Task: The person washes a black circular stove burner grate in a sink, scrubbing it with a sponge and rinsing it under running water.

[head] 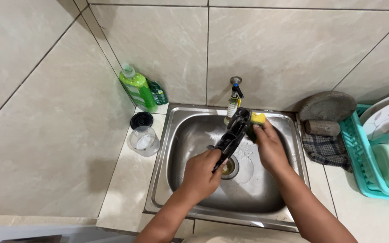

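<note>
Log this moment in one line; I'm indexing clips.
left hand: grips black utensil | right hand: presses yellow sponge on it | over steel sink

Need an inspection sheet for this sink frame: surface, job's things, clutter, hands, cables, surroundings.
Surface: wet stainless steel sink, set in a beige tiled counter.
Job's things: black long-handled utensil held over the basin; yellow-green sponge pressed on its upper end.
Clutter: green dish soap bottle, clear plastic jar, black round lid, checked cloth, stone mortar and pestle.
Hands: left hand grips the handle; right hand holds the sponge.
Cables: nothing seen.
Surroundings: wall tap, teal dish rack.
</note>
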